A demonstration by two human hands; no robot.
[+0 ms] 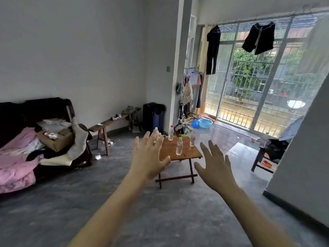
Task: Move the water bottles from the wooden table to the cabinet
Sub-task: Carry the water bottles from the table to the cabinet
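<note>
Four water bottles stand upright on the small wooden table (pixel 185 152) across the room: one with a red cap (pixel 171 133) at the back, one nearest the front edge (pixel 179 148), one to the right (pixel 192 140), and one partly hidden behind the left hand (pixel 147 157). Both hands are raised with fingers spread and hold nothing; the right hand (pixel 216 168) hangs beside the table in the view. They seem stretched forward in readiness, since the person stands well apart from the bottles. No cabinet can be made out with certainty, so carrying has apparently not begun.
</note>
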